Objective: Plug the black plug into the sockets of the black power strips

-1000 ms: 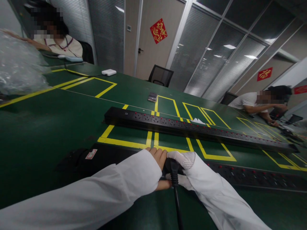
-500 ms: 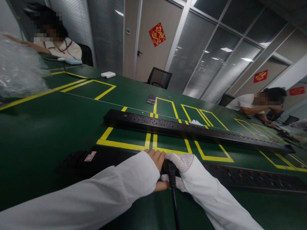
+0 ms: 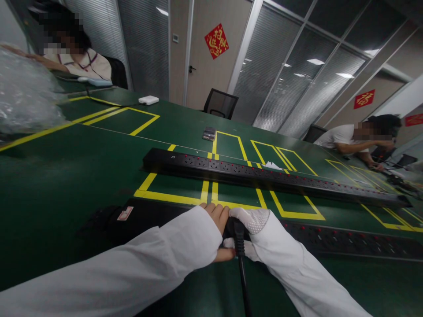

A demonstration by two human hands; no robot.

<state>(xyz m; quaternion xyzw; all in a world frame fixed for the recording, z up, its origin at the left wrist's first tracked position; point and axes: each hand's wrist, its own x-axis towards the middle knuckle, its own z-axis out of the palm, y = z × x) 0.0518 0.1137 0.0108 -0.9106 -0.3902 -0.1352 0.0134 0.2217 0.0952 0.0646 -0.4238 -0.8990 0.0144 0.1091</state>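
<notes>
A long black power strip (image 3: 357, 244) lies across the near part of the green table. My left hand (image 3: 218, 220), bare below a white sleeve, is closed around it, fingers over the far edge and thumb on the near side. Beside it, my right hand (image 3: 253, 220) in a white dotted glove is closed around a black plug (image 3: 238, 226) at the strip. The plug's thick cord (image 3: 243, 281) runs down toward me. Its contact with the sockets is hidden by my hands. A red-bordered white label (image 3: 125, 214) sits on the strip's left part.
Beyond lies a second black power strip (image 3: 271, 177) with red-marked sockets. Yellow tape (image 3: 172, 197) marks rectangles on the table (image 3: 109, 163). Clear plastic wrapping (image 3: 28, 94) is at left, a white box (image 3: 148, 100) farther back. One person sits at far left, another at far right.
The view has shifted slightly. Both hands keep nearly the same place and grip at the near strip and plug; no other clear movement shows.
</notes>
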